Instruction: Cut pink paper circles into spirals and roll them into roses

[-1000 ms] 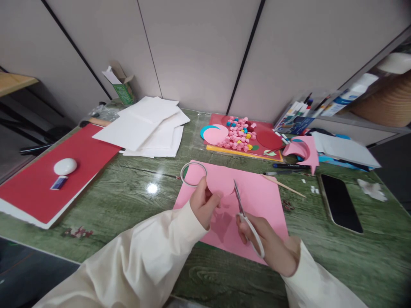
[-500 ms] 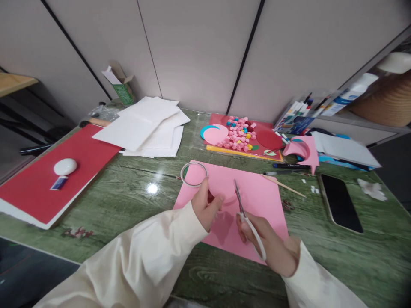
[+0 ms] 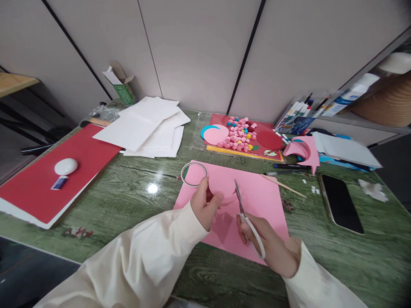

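My left hand (image 3: 204, 206) pinches a small pink paper piece (image 3: 222, 185) with a rounded edge, held just above a large pink sheet (image 3: 257, 201) that lies on the green table. My right hand (image 3: 268, 244) grips white-handled scissors (image 3: 244, 214); the blades point away from me and meet the right edge of the pink piece. A roll of clear tape (image 3: 193, 174) lies on the sheet's far left corner, just beyond my left thumb.
A red board (image 3: 48, 179) with a white oval object (image 3: 66, 166) lies at the left. White sheets (image 3: 147, 126) are stacked behind. A tray of small pink paper flowers (image 3: 240, 134), markers (image 3: 285, 166), a wooden stick (image 3: 284, 185) and a phone (image 3: 341, 203) sit to the right.
The pink piece has turned slightly in my left hand, and my fingers have shifted their hold on it. The scissors have stayed almost in place at its edge.
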